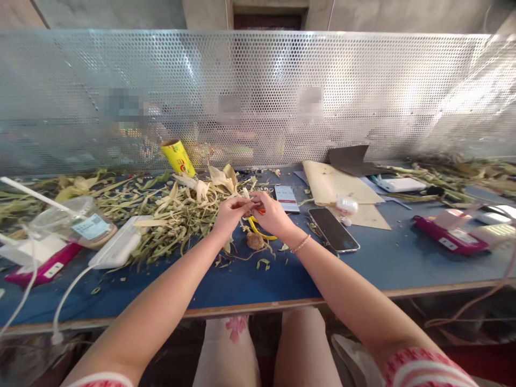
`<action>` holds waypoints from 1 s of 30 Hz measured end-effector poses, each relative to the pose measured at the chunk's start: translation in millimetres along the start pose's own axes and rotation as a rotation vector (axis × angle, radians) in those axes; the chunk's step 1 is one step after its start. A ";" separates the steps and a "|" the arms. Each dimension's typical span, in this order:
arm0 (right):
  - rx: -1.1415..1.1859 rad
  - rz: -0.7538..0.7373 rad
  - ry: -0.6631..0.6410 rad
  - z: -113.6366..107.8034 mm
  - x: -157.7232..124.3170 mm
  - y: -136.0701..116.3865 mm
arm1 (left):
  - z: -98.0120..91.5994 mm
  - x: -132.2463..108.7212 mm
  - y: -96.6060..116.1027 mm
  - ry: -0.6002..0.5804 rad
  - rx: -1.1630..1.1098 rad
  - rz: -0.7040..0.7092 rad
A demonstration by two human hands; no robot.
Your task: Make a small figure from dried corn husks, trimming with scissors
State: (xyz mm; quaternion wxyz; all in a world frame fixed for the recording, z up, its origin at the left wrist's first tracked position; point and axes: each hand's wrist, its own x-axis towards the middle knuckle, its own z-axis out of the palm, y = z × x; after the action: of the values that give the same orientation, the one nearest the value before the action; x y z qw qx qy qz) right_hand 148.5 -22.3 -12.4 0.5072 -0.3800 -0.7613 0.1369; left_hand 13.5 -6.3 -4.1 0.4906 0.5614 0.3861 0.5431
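Note:
Over the middle of the blue table (242, 285), my two hands meet, fingertips pressed together. My left hand (234, 215) is closed in a pinch; what it holds is too small to make out. My right hand (274, 214) is closed beside it, with an orange bit (262, 212) showing at its fingers. Under that hand a curved yellow band (266, 235) comes out; whether it joins the orange part is hidden. A round brown lump (255, 241) lies just below my hands. Against my left hand spreads a heap of dried leaves and stalks (177, 215).
A perforated metal screen (258, 80) closes off the back. Left are a yellow tube (178, 158), a plastic cup (91, 223) and a white power bank (121, 244) with a cable. Right are a phone (334, 230), brown paper (330, 183) and a magenta power strip (451, 236).

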 end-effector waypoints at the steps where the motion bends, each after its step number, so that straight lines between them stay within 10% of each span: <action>1: 0.033 0.026 0.000 -0.7 0.4 -1.5 | -0.8 0.2 0.0 0.003 0.000 0.001; 30: 0.587 0.374 0.120 -2.1 6.1 -3.3 | -5.7 -2.5 1.7 -0.200 -0.041 0.047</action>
State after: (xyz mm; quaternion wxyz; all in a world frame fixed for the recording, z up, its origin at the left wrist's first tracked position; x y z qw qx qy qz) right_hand 147.7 -20.6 -5.4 0.6048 -0.3582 -0.5757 0.4176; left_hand 7.4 -8.4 -3.4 0.5251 0.6117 0.3108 0.5035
